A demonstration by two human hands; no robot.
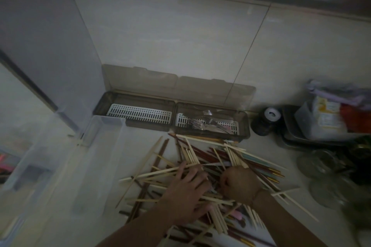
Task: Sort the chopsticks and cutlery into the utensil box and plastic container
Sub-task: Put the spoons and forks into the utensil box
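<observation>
Left hand laid flat, fingers spread, on chopstick pile; right hand curled into pile, grip indiscernible; forks seen in utensil box behind pile.

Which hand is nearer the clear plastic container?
Left. The left hand lies on the chopstick pile, just right of the clear plastic container; the right hand lies farther right.

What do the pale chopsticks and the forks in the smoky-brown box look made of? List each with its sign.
Pale chopsticks: probably bamboo or light wood, matte cream with no shine.
Forks: metal, likely stainless steel, with bright silvery glints on the tines.
</observation>
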